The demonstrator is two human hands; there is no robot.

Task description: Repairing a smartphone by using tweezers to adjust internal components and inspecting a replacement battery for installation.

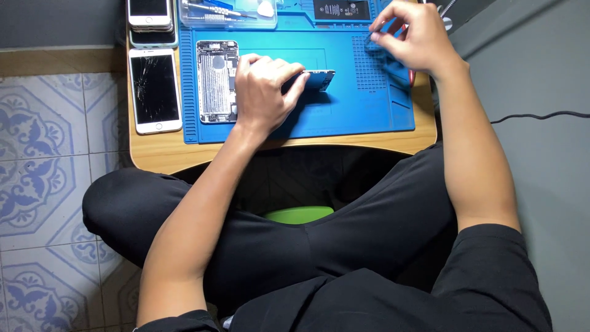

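Two hands work over the blue mat (pixel 369 117). At its middle, the left hand (pixel 264 92) clamps a phone screen panel (pixel 316 79); best held flat and steady. Toward the mat's far right, the right hand (pixel 415 40) pinches something small, unclear what. Beyond the mat's far edge, a clear tray (pixel 227 18) holds tools.

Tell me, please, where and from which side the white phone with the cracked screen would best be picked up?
Probably by its two long edges near the middle, coming from above. The cracked phone lies flat and face up on the wooden table, apart from the blue mat, so both edges are free and the broken glass stays untouched.
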